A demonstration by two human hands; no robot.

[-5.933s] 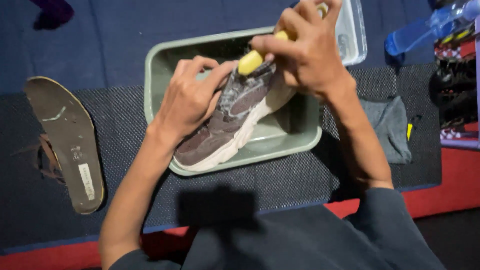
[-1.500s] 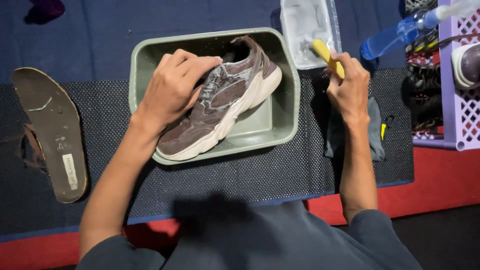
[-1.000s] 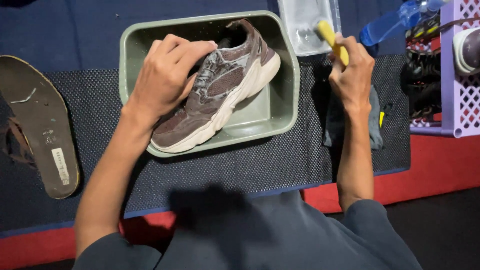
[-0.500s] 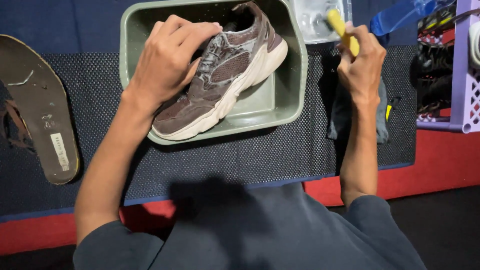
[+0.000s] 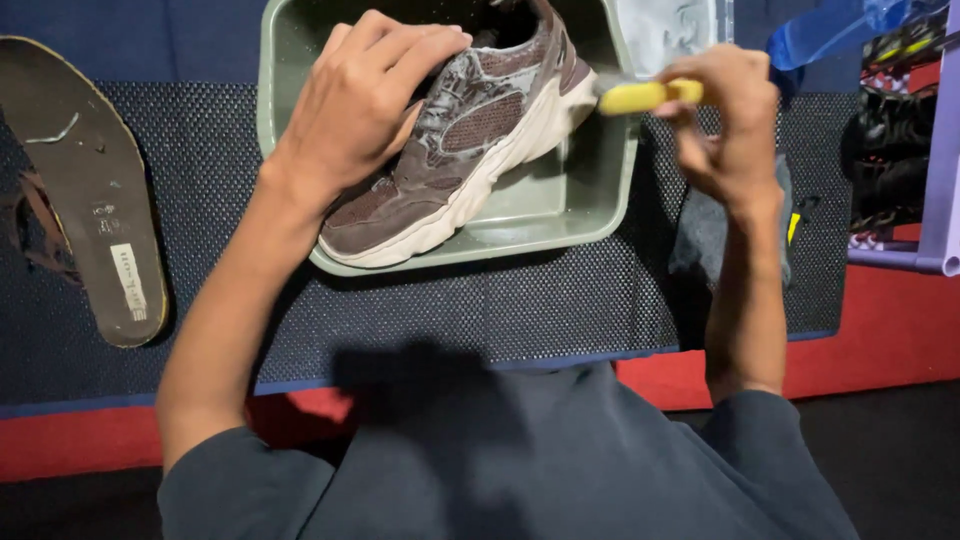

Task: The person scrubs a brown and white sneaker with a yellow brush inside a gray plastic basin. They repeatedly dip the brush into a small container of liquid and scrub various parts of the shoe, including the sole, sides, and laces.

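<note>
The brown sneaker point(image 5: 470, 140) lies tilted in the green basin point(image 5: 560, 215), toe propped on the near rim, with the left hand point(image 5: 365, 95) clasped over its laces. The right hand point(image 5: 725, 125), fingers clenched on a yellow-handled brush point(image 5: 640, 95), has swung back from the clear tub point(image 5: 670, 30) toward the heel, so scrubbing looks about to resume. The basin walls hem the shoe; the grey cloth point(image 5: 705, 225), purple rack point(image 5: 935, 150) and loose insole point(image 5: 85, 190) flank open black mat point(image 5: 560, 310).

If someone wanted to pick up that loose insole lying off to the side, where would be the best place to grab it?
Probably by the narrower middle of the insole, coming down from above with fingers across its width. It lies flat on the dark textured mat, apart from the green basin, so both long edges are free. Its surface looks worn and torn near the left edge, so a grip away from that spot seems safer.
</note>
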